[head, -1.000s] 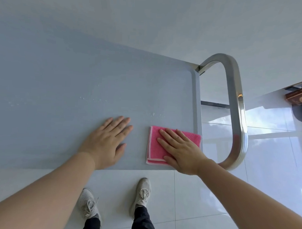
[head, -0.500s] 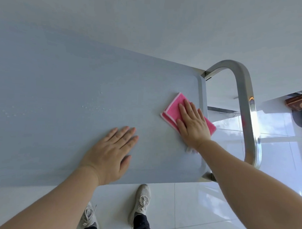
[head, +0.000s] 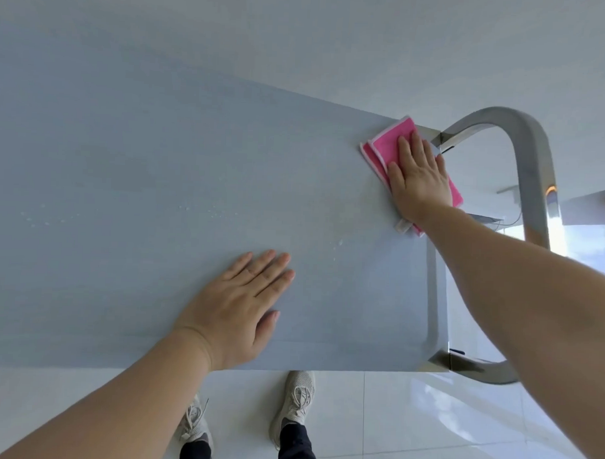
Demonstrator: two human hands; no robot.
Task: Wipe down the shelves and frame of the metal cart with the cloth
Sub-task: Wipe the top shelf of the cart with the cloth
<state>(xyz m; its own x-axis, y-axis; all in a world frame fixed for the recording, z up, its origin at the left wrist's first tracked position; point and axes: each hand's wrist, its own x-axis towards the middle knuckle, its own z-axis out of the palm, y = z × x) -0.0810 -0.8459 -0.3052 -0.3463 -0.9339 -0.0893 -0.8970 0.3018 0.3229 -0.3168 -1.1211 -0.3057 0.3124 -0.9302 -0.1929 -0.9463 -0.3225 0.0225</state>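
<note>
So the right hand (head: 420, 178) is flat on the pink cloth (head: 393, 143), fingers (head: 405, 147) straight and pressing down, not gripping it. The cloth is folded and sits up at the far right corner of the cart's top shelf (head: 159, 162), right next to where the handle (head: 533, 162) joins the frame. The left hand (head: 238, 306) lies palm down near the front edge of the shelf, fingers straight and together, holding nothing, looks like it's just bracing the cart.

As for progress, I'd say it's early. There are water droplets (head: 209, 212) in a scattered line across the middle of the shelf and more further left, so most of that surface looks unwiped. The strip along the right edge reads dry to me, though the glare makes it hard to be sure. Still left, as far as I can judge: the rest of the top shelf, the raised rim (head: 437, 302), the handle and any lower shelves, which aren't visible from here. Only the tiled floor (head: 407, 422) and the person's shoes (head: 297, 397) show below the front edge.
</note>
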